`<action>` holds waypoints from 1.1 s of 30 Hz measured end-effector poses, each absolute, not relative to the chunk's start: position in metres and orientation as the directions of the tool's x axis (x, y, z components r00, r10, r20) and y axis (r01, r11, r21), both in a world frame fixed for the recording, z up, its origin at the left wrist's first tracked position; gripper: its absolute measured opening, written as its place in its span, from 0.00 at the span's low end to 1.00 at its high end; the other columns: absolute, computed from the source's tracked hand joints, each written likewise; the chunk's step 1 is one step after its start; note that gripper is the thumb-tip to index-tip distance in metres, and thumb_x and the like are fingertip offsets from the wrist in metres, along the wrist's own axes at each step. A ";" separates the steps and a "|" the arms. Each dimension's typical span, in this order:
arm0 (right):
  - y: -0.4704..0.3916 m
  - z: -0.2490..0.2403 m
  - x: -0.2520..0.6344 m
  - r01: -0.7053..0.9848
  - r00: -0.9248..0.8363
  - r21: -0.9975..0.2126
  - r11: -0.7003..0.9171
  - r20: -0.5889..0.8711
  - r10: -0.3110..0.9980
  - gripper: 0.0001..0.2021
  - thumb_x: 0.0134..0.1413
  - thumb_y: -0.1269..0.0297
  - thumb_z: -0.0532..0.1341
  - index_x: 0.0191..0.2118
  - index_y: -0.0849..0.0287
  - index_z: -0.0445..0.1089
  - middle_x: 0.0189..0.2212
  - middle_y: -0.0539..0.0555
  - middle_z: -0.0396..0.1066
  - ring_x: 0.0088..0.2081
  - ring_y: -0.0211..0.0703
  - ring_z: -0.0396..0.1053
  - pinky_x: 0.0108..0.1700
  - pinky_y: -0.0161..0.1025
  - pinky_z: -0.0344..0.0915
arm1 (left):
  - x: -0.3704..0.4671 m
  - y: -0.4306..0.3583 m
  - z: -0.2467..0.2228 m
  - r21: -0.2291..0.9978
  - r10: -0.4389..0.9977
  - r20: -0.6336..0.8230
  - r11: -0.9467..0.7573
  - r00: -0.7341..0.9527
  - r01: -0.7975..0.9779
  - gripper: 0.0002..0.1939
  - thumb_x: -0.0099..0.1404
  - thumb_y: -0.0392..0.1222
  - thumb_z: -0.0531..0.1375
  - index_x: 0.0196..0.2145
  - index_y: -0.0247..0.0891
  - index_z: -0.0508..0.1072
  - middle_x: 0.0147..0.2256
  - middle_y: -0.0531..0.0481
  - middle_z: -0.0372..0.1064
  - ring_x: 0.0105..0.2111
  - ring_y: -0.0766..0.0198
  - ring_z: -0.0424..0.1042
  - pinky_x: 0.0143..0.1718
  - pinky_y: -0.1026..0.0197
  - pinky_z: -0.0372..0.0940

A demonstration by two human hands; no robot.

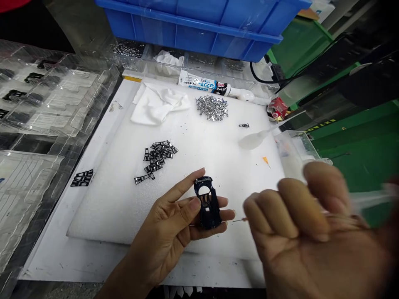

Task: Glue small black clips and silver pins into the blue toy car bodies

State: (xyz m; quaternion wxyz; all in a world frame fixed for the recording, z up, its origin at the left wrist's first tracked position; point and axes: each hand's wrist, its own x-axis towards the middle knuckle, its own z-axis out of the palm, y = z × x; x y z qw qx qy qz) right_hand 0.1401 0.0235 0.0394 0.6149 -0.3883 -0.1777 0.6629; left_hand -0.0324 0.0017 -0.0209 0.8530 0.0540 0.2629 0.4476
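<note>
My left hand is closed on a small dark blue toy car body shell, gripping its edges between thumb and fingers. A round opening shows near the shell's upper end. My right hand, large and partly blurred, is closed to the right of the shell. From its near side pokes the thin metal needle of an applicator, pointing towards the shell. Most of the applicator is hidden in the fist. Left of the shell lies a loose pile of small black frame parts on the white foam sheet.
Behind are a heap of shiny small parts, a white cloth, a glue tube and a blue bin. At right lie a translucent dropper and an orange needle tip. Clear trays stand left.
</note>
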 end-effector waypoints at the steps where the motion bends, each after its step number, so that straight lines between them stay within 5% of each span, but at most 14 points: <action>1: 0.023 0.038 0.135 -0.686 -0.013 -0.696 -0.214 -0.282 0.959 0.24 0.62 0.41 0.55 0.25 0.56 0.59 0.14 0.44 0.47 0.18 0.34 0.48 0.23 0.34 0.56 | -0.033 0.002 -0.021 0.318 0.796 -0.391 0.587 0.461 -0.744 0.22 0.74 0.34 0.60 0.62 0.48 0.73 0.45 0.42 0.83 0.46 0.57 0.83 0.52 0.52 0.76; 7: 0.024 0.026 0.118 -0.657 0.026 -0.729 -0.194 -0.279 0.960 0.23 0.59 0.43 0.49 0.23 0.56 0.60 0.13 0.45 0.44 0.16 0.35 0.45 0.21 0.34 0.49 | -0.033 0.003 -0.021 0.273 0.800 -0.392 0.573 0.455 -0.773 0.19 0.72 0.32 0.63 0.57 0.48 0.78 0.39 0.49 0.84 0.42 0.64 0.82 0.51 0.51 0.77; 33: 0.022 0.029 0.121 -0.560 0.061 -0.802 -0.205 -0.287 0.956 0.26 0.60 0.43 0.56 0.20 0.58 0.64 0.12 0.47 0.50 0.17 0.34 0.52 0.24 0.35 0.60 | -0.033 0.003 -0.021 0.333 0.784 -0.436 0.597 0.442 -0.729 0.20 0.71 0.34 0.64 0.58 0.51 0.77 0.37 0.50 0.82 0.41 0.65 0.81 0.51 0.52 0.76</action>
